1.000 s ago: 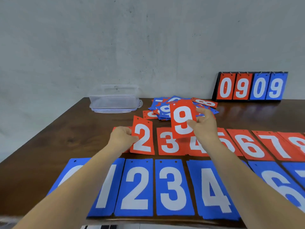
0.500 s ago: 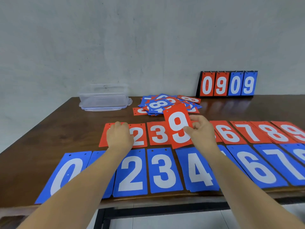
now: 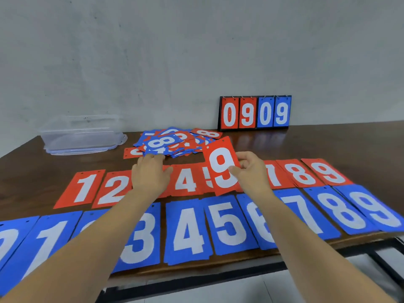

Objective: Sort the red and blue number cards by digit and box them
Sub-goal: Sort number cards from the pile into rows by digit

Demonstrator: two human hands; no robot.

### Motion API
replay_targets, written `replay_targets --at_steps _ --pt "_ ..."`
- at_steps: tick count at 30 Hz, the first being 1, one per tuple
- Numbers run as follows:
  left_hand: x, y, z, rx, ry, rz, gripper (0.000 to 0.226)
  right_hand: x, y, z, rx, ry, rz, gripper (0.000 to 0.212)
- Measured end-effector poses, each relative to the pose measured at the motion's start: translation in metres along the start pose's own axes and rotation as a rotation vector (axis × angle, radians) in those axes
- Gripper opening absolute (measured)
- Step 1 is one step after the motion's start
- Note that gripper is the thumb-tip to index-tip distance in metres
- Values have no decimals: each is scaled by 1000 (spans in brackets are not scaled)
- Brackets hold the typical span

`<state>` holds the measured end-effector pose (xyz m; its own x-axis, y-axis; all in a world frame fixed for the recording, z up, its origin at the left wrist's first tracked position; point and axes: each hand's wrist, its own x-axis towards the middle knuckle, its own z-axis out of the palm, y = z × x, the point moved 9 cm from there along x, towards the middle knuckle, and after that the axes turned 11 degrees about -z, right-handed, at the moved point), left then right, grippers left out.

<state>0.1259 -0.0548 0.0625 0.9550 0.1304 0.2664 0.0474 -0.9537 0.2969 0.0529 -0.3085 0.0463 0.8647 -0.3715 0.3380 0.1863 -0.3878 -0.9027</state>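
Two hands are working over the dark wooden table [image 3: 32,171]: our right hand [image 3: 251,171] is pinching a red rectangular card with a white 9 [image 3: 222,165], holding it tilted above the red row of sorted cards [image 3: 84,189], while our left hand [image 3: 148,173] is lying with fingers straight over that row, fingertips at the near edge of the loose heap of red and blue cards [image 3: 172,142]. The blue row of cards [image 3: 188,228] is lying nearest us. A clear plastic box [image 3: 80,136] is sitting far left, and a flip scoreboard [image 3: 255,112] is standing behind.
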Motion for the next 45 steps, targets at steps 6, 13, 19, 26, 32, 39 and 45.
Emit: replay_targets --at_steps 6,13,19,26,32,39,45 --pt "-8 80 30 -34 -50 22 51 32 53 -110 -109 59 61 37" --pt "-12 147 53 -49 -49 36 53 77 98 -241 -214 133 193 32" --pt "-15 173 65 -15 -48 28 55 98 136 -294 -301 128 292 31" --pt "-19 181 73 31 -66 23 55 96 149 -287 -804 15 212 42" --pt "-21 185 76 44 -76 32 56 106 125 -256 -951 -58 8 53" --pt "-18 174 74 56 -92 64 57 112 82 -152 -793 -268 -163 64" --pt "4 137 67 39 -98 55 55 117 57 -62 -759 -379 -214 66"
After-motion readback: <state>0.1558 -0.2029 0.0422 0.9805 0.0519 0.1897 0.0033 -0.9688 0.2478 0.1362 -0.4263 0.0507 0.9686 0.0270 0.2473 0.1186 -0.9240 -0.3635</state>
